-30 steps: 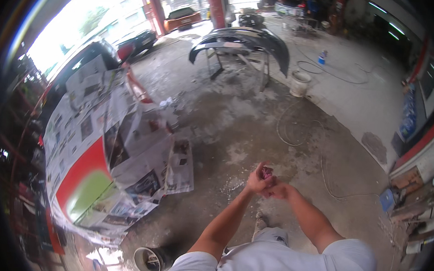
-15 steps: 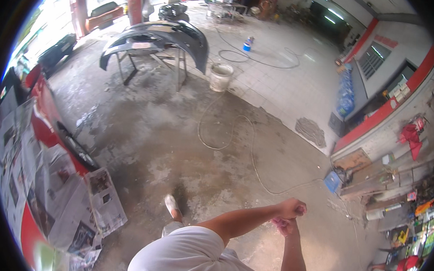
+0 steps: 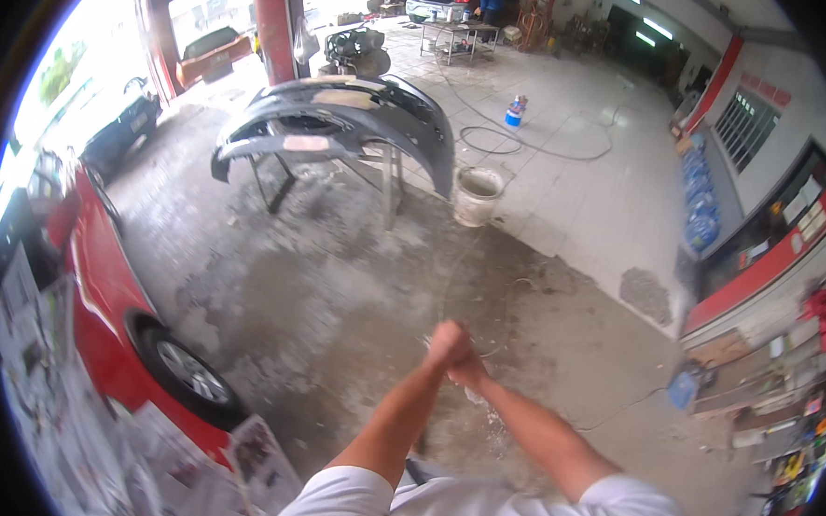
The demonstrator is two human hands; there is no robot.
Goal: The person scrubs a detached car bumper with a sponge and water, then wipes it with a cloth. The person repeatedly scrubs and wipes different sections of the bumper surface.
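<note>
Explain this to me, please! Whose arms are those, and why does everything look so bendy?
There's no machine, just a person in a white shirt. Their bare left hand and right hand are together; I can't tell if they hold anything. A camera on the person's head looks down, and its wide lens bends straight edges. On the floor stand a bucket and a frame with a dark car bumper. On the left is a red car, partly covered with paper.
</note>
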